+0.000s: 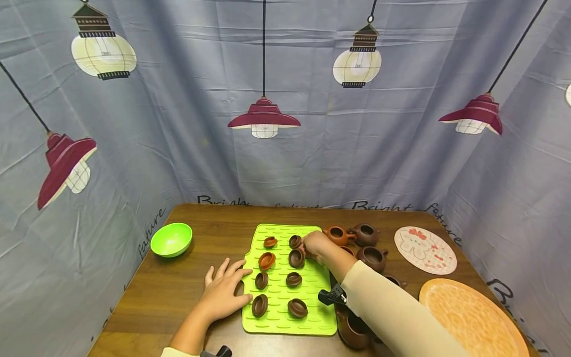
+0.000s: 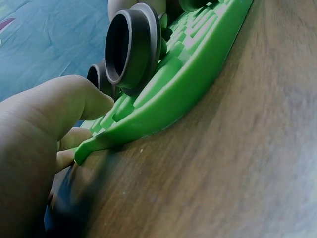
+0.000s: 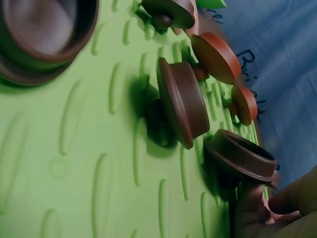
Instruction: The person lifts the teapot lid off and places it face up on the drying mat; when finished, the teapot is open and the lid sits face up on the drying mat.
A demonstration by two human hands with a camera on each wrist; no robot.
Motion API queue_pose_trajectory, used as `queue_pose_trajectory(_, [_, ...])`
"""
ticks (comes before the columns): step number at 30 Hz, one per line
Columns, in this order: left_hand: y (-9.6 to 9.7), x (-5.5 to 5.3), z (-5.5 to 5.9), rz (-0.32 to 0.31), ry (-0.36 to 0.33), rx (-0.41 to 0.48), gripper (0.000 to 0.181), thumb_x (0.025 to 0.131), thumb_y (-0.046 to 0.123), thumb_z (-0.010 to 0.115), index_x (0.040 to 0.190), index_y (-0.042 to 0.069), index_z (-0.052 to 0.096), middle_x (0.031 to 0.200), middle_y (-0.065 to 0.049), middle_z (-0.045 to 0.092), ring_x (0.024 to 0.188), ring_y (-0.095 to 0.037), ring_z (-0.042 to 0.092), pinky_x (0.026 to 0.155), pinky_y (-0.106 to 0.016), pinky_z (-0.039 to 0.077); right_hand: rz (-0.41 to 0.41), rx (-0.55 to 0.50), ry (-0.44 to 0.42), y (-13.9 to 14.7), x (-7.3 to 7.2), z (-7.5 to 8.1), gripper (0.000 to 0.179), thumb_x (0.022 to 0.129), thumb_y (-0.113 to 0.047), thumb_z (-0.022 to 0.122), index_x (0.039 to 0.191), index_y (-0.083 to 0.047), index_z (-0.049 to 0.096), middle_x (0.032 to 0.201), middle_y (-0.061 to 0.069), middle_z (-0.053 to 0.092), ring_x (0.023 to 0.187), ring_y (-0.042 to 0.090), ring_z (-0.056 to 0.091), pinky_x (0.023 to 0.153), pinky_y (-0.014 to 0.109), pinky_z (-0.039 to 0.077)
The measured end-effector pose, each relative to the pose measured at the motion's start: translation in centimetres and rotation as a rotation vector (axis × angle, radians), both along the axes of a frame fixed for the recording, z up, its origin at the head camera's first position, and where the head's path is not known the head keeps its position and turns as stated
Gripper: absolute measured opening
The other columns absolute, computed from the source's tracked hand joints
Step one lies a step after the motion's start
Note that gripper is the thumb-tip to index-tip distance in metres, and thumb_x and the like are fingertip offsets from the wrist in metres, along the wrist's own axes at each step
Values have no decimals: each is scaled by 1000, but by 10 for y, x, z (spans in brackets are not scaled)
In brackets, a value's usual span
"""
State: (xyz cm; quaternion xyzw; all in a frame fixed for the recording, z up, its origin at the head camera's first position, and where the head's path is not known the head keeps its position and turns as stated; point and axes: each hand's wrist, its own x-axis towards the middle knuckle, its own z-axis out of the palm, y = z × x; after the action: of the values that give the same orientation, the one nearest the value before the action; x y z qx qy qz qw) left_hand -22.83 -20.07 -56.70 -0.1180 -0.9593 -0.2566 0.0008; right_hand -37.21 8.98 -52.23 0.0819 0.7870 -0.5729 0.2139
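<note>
Upturned teapot lids, several brown and two orange, stand in two columns on a lime-green mat. At the mat's far right, my right hand has its fingers curled in beside two brown lids, a small one and a larger one. The right wrist view has those fingertips pinching low at a brown lid; the hold itself is partly hidden. My left hand rests along the mat's left edge, fingers spread. Its thumb lies close to a dark lid in the left wrist view.
Brown and orange teapots, such as the brown one, crowd the mat's right side, partly behind my right arm. A green bowl sits at far left. On the right lie a rabbit-patterned round mat and an orange-tan disc.
</note>
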Motion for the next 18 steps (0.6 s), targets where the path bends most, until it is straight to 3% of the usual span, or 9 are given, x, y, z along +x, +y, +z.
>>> queue_pose_trajectory(2, [1,-1,1,-2,-6,1,61,89,49,73,146,32,60,167,2,39,160,-42,18,117,-78,-3,15,18,27,1,3,4,34,113,-10,36,123,2,66,88,7,63,68,14,54,63,27,47])
queue_pose_trajectory(4, [1,-2,2,-3,-3,9,60,89,48,74,145,31,61,167,2,40,160,-43,18,117,-78,-3,41,73,71,2,7,9,32,113,-13,38,106,-1,68,79,4,59,64,14,49,60,28,44])
queue_pose_trajectory(7, [2,-2,1,-1,-6,1,60,89,49,73,145,32,60,167,3,40,160,-41,18,118,-78,-2,76,178,149,3,15,16,34,113,-18,40,86,-7,56,68,1,45,55,14,36,54,30,37])
queue_pose_trajectory(10, [2,-1,0,-1,-17,1,59,90,50,72,145,34,60,167,3,39,160,-41,18,118,-78,-2,67,218,218,4,26,24,27,113,-20,41,97,-6,58,70,4,47,51,13,28,49,29,33])
queue_pose_trajectory(14, [2,0,0,-4,-27,15,58,90,51,73,145,34,60,167,3,38,160,-42,18,118,-78,-3,23,170,309,6,47,39,28,110,-15,42,130,-7,59,103,13,60,50,12,30,47,28,34])
queue_pose_trajectory(18, [1,0,-2,-1,-26,15,58,91,52,74,145,34,60,168,4,37,161,-41,17,118,-77,-3,17,165,364,11,66,55,28,107,-15,44,129,-12,61,120,16,60,48,13,29,44,28,32])
